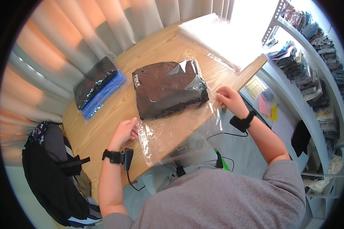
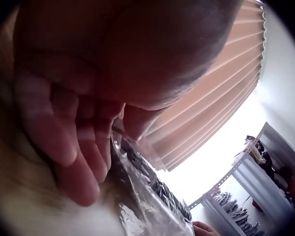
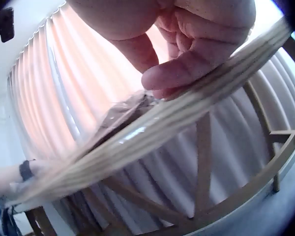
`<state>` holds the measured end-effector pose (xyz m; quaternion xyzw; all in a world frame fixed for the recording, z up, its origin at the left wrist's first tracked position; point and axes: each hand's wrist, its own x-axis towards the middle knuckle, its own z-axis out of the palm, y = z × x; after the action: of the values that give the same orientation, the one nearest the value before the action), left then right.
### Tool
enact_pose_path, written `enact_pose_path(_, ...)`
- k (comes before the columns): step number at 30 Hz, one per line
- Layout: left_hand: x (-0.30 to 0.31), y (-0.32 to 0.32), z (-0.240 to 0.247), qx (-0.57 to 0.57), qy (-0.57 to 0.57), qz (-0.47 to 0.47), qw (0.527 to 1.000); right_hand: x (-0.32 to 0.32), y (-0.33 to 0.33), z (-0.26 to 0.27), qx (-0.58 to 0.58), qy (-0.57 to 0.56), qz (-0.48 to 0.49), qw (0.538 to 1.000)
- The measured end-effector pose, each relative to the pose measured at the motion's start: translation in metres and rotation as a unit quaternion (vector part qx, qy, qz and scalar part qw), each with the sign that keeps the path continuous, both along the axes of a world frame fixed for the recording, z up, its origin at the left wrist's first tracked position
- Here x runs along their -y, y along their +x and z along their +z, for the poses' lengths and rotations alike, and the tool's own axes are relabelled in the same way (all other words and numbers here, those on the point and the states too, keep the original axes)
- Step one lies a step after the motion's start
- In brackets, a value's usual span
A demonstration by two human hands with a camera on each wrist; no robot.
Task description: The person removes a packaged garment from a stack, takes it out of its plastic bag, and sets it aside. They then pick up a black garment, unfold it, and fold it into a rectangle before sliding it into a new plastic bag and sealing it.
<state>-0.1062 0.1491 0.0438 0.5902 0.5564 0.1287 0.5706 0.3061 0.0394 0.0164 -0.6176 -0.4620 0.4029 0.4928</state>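
Left hand and right hand each pinch an edge of clear plastic bag holding folded dark brown garment, flat on light wooden surface.

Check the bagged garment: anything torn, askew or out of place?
Nothing stands out. The brown garment lies folded flat inside the clear bag, whose wrinkled empty end overhangs the table edge, held between the left hand and right hand.
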Motion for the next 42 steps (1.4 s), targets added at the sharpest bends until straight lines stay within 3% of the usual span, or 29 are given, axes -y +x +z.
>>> enact_pose_path(2,0.007,-0.009,0.011,0.041,-0.025,0.030,0.998,0.014,0.007,-0.012,0.142,0.093,-0.022,0.985)
enact_pose_path(3,0.009,-0.010,0.007,0.039,-0.007,0.035,0.999,0.018,0.001,-0.010,0.141,0.090,-0.021,0.986)
enact_pose_path(5,0.009,-0.010,0.003,0.033,-0.009,0.010,0.999,0.023,-0.011,-0.001,0.351,0.256,-0.004,0.901)
enact_pose_path(10,0.010,-0.008,0.004,-0.008,-0.034,-0.040,0.999,0.018,-0.009,-0.012,0.390,0.273,0.071,0.877)
enact_pose_path(11,0.017,-0.005,0.000,-0.038,0.166,-0.043,0.984,0.019,-0.007,-0.015,0.367,0.272,0.061,0.887)
enact_pose_path(12,0.024,0.000,0.001,-0.068,0.359,-0.042,0.930,0.019,-0.010,-0.014,0.343,0.271,0.053,0.898)
enact_pose_path(13,0.026,0.002,0.007,-0.053,0.313,-0.065,0.946,0.018,-0.013,-0.014,0.342,0.274,0.055,0.897)
enact_pose_path(17,0.029,0.008,0.010,-0.059,0.303,-0.139,0.941,0.012,-0.021,-0.010,0.320,0.265,0.024,0.909)
enact_pose_path(20,0.013,0.002,0.001,-0.061,0.309,-0.102,0.944,0.000,-0.016,0.000,0.292,0.264,0.046,0.918)
enact_pose_path(23,0.002,0.001,0.013,-0.025,0.401,-0.064,0.914,-0.014,-0.012,0.024,0.226,0.259,0.056,0.937)
enact_pose_path(25,-0.005,0.004,0.039,0.104,0.429,0.013,0.897,-0.025,-0.014,0.055,0.130,0.274,0.056,0.951)
enact_pose_path(26,-0.010,0.005,0.052,0.105,0.432,0.013,0.896,-0.027,-0.016,0.077,0.130,0.317,0.060,0.938)
enact_pose_path(28,-0.018,0.008,0.084,0.247,0.418,0.085,0.870,-0.036,-0.023,0.114,-0.007,0.206,-0.001,0.979)
enact_pose_path(30,-0.012,0.016,0.124,0.268,0.414,0.109,0.863,-0.043,-0.031,0.140,-0.131,0.230,-0.004,0.964)
enact_pose_path(31,-0.009,0.018,0.139,0.289,0.405,0.133,0.857,-0.042,-0.038,0.156,-0.113,0.305,0.037,0.945)
enact_pose_path(32,-0.010,0.016,0.146,0.291,0.409,0.135,0.855,-0.045,-0.036,0.168,-0.099,0.231,0.042,0.967)
enact_pose_path(36,-0.016,0.006,0.152,0.256,0.382,0.106,0.882,-0.066,-0.029,0.169,-0.128,0.159,0.136,0.969)
enact_pose_path(38,-0.015,0.004,0.153,0.257,0.331,0.117,0.900,-0.066,-0.036,0.167,-0.232,0.075,0.162,0.956)
enact_pose_path(42,-0.013,0.007,0.161,0.301,0.335,0.132,0.883,-0.072,-0.051,0.167,-0.233,0.130,0.148,0.952)
